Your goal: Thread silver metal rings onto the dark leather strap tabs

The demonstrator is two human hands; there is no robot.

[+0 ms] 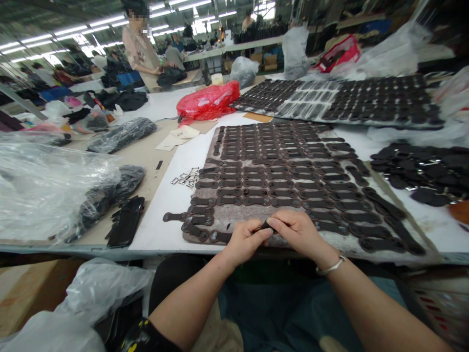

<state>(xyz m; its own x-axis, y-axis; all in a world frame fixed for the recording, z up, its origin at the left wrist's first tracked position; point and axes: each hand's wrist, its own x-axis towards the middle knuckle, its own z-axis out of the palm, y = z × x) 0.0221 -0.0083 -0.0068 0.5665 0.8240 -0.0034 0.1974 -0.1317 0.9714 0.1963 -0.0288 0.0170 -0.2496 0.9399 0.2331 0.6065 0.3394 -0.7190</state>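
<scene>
— Starting with the biggest thing: what carries it all?

— The bench (161,215), white-topped, running far back. On it, right before the person, lies the grey board (238,215), the landmark, covered with rows of dark leather tabs (271,171).

— And around the board?

— Beyond it, a second board of tabs (366,98) and a red plastic bag (207,100). To its right, a loose heap of dark pieces (421,171). Well to its left, a clear plastic bag (44,186) and a stack of black strips (126,222). Just off its left edge, a small cluster of metal buckles (185,178).

— The hands?

— Both at the board's near edge. The left hand (245,239) and the right hand (298,232) are each closed in a pinch on one small dark tab (266,226), held between their fingertips just above the board. A bangle (331,266) sits on the right wrist.

— What could go wrong, as you judge it?

— The piece is small and held only at the fingertips; a loosened pinch might drop it over the bench edge into the lap. The wrists hover close over the nearest row, so a brush might knock those tabs out of line.

— Anyone else?

— A person (141,46) stands far beyond the board at another bench.
</scene>
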